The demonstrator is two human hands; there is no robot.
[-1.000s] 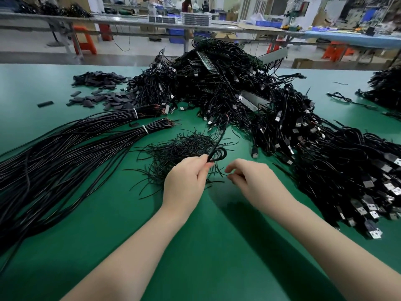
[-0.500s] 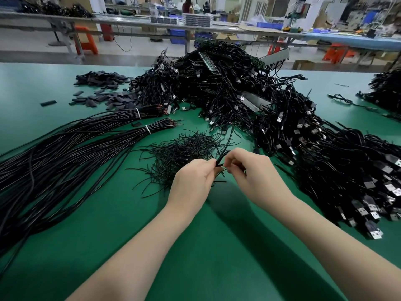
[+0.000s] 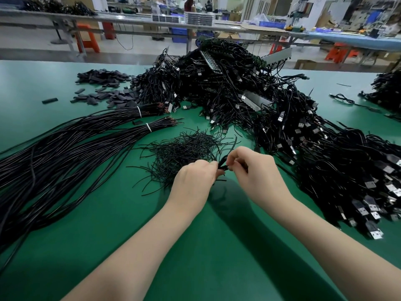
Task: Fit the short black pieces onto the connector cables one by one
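- I see both hands meeting at the centre of the frame, above the green counter [image 3: 206,246].
- Left hand [image 3: 193,181]: fingers curled, tips pinched on a thin black cable [image 3: 222,162] at its right edge.
- Right hand [image 3: 253,172]: thumb and forefinger pinched on the same cable, just beside the left fingertips; the two hands nearly touch.
- I cannot tell whether a short black piece is already on the cable; the spot between the fingertips is too small and dark to resolve.
- Loose heap of thin black strands [image 3: 182,148]: on the counter directly above the left hand, in the centre of the frame.
- Flat short black pieces [image 3: 112,96]: scattered in the upper left of the frame, well apart from the hands.
- Connector cables [image 3: 325,148]: a large tangled pile with metal plugs showing, running from the upper centre down the right side, its edge near the right hand.
- Two bundles of long black wires [image 3: 65,153]: lying across the left side, each bound with a white tie [image 3: 148,127] near bare ends.
- Further workbenches and orange stools: along the top of the frame, blurred.
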